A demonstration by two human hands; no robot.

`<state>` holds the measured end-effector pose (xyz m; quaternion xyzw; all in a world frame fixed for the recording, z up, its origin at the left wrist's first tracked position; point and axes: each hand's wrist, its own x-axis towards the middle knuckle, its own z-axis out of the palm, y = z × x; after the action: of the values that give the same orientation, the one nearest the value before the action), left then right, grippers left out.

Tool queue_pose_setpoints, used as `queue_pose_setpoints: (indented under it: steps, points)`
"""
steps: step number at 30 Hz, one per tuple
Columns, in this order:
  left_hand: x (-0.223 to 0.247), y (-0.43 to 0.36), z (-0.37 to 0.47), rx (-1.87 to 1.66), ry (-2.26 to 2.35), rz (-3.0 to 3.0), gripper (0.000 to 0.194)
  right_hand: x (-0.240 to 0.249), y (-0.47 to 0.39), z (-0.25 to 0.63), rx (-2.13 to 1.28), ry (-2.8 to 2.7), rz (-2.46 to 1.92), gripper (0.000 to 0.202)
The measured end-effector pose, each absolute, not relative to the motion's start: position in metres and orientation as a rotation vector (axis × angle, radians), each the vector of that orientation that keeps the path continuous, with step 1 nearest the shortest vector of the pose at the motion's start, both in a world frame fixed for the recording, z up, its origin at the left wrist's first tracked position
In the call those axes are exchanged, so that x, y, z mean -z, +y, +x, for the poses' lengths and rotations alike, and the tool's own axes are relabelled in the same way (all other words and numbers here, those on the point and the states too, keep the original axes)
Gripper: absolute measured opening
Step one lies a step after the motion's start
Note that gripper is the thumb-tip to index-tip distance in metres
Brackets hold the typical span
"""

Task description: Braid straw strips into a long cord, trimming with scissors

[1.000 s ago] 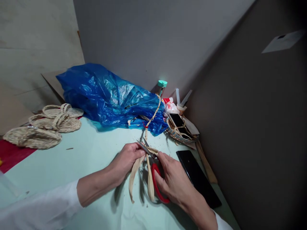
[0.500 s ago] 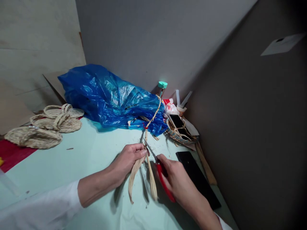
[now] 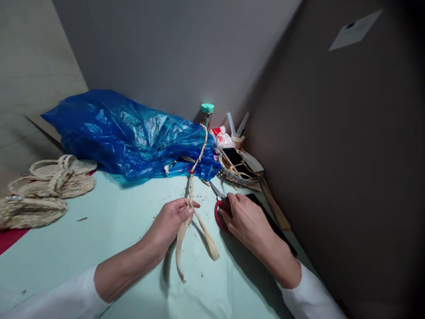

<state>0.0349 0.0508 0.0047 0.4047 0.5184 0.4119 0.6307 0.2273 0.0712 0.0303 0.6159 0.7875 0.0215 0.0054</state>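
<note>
My left hand pinches a pale braid of dried leaf strips between thumb and fingers. Two loose strip ends hang below the pinch toward me. Farther up, a red tie circles the braid, which runs on over the blue plastic bag. To the right, my right hand is closed on red-handled scissors. Their blades lie low over the table, pointing away to the left, apart from the braid. My right fingers partly hide the handles.
A big blue plastic bag lies along the back. Woven sandals are at the left. On the right are a basket holding a phone, a cup and a dark flat object. A green-lidded bottle stands behind.
My right hand has drawn the scissors away from the braid, to the right and down to the table. My left hand keeps its pinch. The view has shifted right.
</note>
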Motion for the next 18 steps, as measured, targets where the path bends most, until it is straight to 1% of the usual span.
queue_pose_setpoints:
  steps: [2, 3, 4, 6, 8, 9, 10, 16, 18]
  points:
    - [-0.006, 0.05, 0.035, -0.944, 1.188, 0.917, 0.028, -0.036, 0.068, 0.223, -0.136, 2.525, 1.894, 0.022]
    - [-0.005, 0.05, 0.035, -0.952, 1.182, 0.914, 0.029, -0.039, 0.067, 0.22, -0.09, 2.601, 1.883, 0.023]
    - [-0.004, 0.05, 0.035, -0.965, 1.169, 0.916, 0.031, -0.041, 0.067, 0.217, 0.037, 2.703, 1.862, 0.024]
    - [-0.001, 0.051, 0.035, -0.993, 1.123, 0.937, 0.034, -0.043, 0.069, 0.208, 0.513, 2.89, 1.765, 0.026]
    - [0.002, 0.052, 0.034, -1.015, 1.074, 0.988, 0.035, -0.04, 0.072, 0.198, 1.043, 2.906, 1.643, 0.029]
    - [0.004, 0.053, 0.034, -1.02, 1.063, 1.026, 0.035, -0.037, 0.075, 0.193, 1.228, 2.867, 1.627, 0.029]
    - [0.005, 0.054, 0.033, -1.019, 1.067, 1.072, 0.034, -0.034, 0.078, 0.189, 1.339, 2.823, 1.658, 0.03]
    - [-0.002, 0.058, 0.033, -0.876, 1.237, 1.35, 0.028, -0.018, 0.086, 0.181, 1.506, 2.722, 1.856, 0.033]
    - [-0.005, 0.058, 0.034, -0.864, 1.24, 1.351, 0.025, -0.017, 0.086, 0.183, 1.496, 2.691, 1.943, 0.034]
